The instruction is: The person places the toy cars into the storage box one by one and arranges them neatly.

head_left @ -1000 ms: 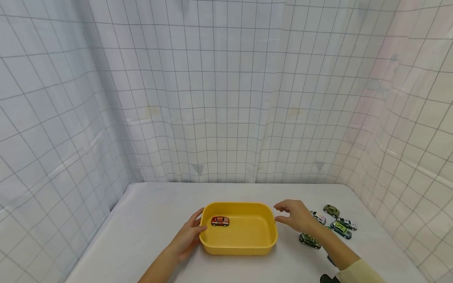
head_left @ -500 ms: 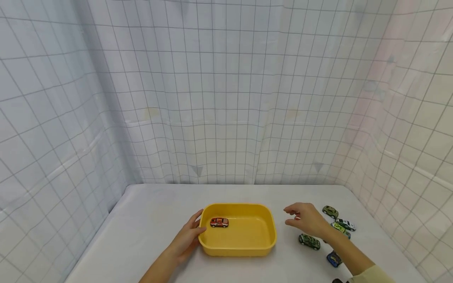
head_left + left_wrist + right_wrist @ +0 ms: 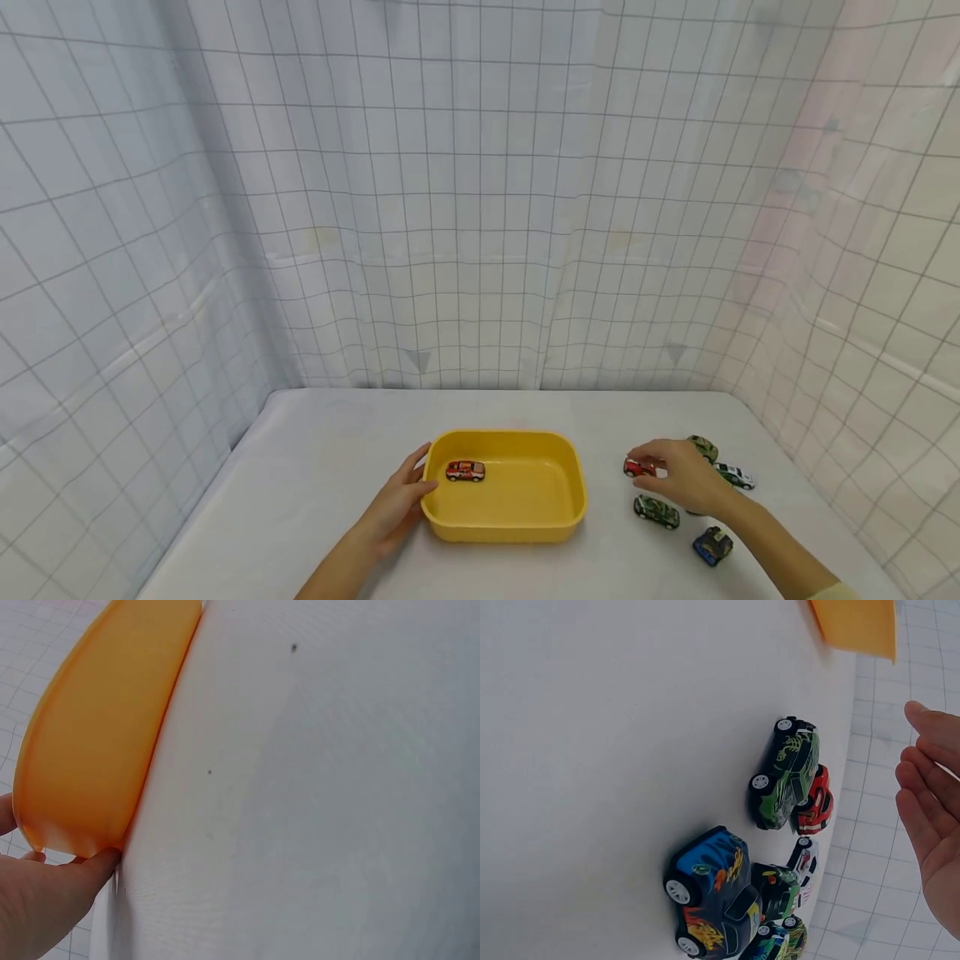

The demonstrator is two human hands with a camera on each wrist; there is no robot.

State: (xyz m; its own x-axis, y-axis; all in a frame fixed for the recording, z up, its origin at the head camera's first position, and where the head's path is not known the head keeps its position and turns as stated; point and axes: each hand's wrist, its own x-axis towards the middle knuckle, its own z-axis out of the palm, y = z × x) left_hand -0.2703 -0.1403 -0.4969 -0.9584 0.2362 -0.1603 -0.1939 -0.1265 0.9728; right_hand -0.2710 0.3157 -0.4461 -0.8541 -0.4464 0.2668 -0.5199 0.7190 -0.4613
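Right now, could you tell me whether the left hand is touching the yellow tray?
Touching. The left wrist view shows the left hand with a fingertip pressed against the lower edge of the yellow tray; the head view shows it at the tray's left end.

A white table carries a yellow tray and toy cars.
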